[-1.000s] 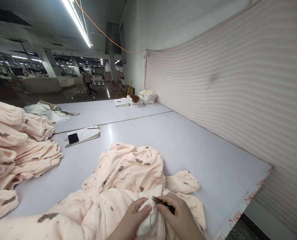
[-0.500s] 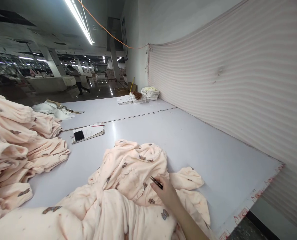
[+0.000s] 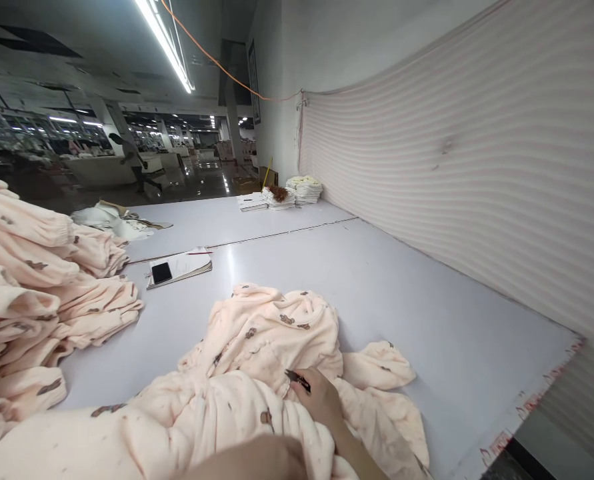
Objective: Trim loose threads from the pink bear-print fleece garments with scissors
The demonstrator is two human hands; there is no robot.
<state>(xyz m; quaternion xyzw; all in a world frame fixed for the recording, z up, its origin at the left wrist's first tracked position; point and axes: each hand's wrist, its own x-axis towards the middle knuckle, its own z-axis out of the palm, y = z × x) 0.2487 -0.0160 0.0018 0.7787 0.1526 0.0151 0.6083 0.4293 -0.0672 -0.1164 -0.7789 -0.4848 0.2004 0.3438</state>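
Observation:
A peach fleece garment [image 3: 257,357] with small brown animal prints lies bunched on the table in front of me. In my right hand [image 3: 321,400] is a pair of black thread snips [image 3: 298,381], its tips pointing left, right over the garment's fabric. The fingers are wrapped round the snips. My left hand [image 3: 261,459] shows at the bottom edge, low over the near folds of the garment. Its fingers are blurred and partly out of frame, so their grip is unclear.
A heap of similar peach garments [image 3: 21,287] fills the left side. Beyond lie a clipboard with papers [image 3: 189,265], a dark phone [image 3: 161,272] and white cloth [image 3: 107,220]. Folded stacks [image 3: 304,190] stand at the table's far end. Striped fabric [image 3: 441,160] hangs along the right. A person [image 3: 134,163] walks in the background.
My right hand with the snips has moved slightly left and down over the garment. My left hand has come into view at the bottom. The person in the background has moved left.

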